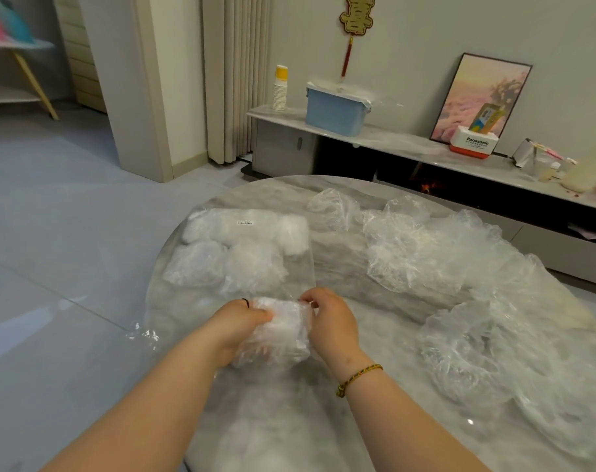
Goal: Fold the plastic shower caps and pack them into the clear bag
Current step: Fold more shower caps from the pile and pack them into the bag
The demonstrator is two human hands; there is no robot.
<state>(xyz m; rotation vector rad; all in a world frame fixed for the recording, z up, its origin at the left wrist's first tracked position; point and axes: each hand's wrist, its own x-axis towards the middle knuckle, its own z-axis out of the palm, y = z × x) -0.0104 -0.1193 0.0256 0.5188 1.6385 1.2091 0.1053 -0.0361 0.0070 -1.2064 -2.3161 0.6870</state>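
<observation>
- "Panasonic" is printed in dark letters on the white side of a red-and-white box on the low cabinet; the smaller line under it is unreadable.
- A small white label on the clear bag carries print too small to read.
- The gold wall ornament forms a Chinese character that I cannot identify.

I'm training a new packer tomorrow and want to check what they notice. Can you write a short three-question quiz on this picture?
1. True or false: the loose shower caps lie left of the clear bag.
2. What does the left hand grip? A) a roll of tape B) a folded shower cap C) a pair of scissors
3. In one word, what shape is the marble table top?
Key: 1 false, they lie to its right; 2 B; 3 round.
</observation>
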